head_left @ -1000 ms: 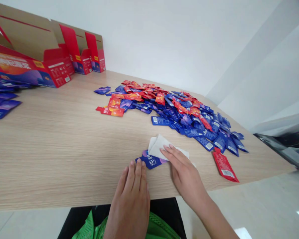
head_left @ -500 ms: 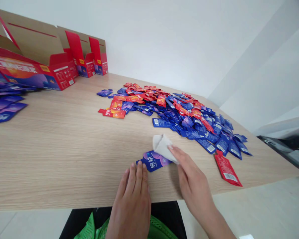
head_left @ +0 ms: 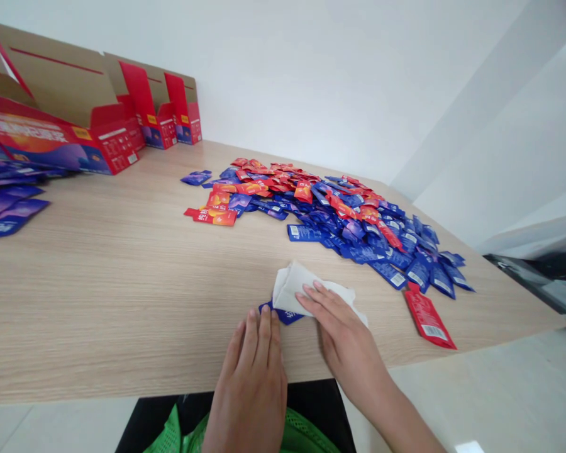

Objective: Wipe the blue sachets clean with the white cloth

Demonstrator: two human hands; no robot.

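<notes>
A blue pouch (head_left: 288, 316) lies flat near the table's front edge, most of its face hidden under a folded white wiping cloth (head_left: 292, 284). My left hand (head_left: 255, 371) rests flat with straight fingers, their tips pressing on the pouch's left end. The cloth is under the fingers of my right hand (head_left: 342, 333), which holds it against the pouch from the right. Beyond both hands spreads a heap of blue and red pouches (head_left: 330, 220). A single red pouch (head_left: 430, 318) lies to the right of my right hand.
Open red and blue cartons (head_left: 116, 148) stand at the back left by the wall. Several blue pouches (head_left: 12, 217) are piled before them. A few red pouches (head_left: 214, 217) lie at the heap's left edge. Something dark (head_left: 528, 283) stands beyond the table's right edge.
My right hand has moved slightly left with the cloth, which is now spread wider and covers most of the blue pouch. My left hand has stayed in place.
</notes>
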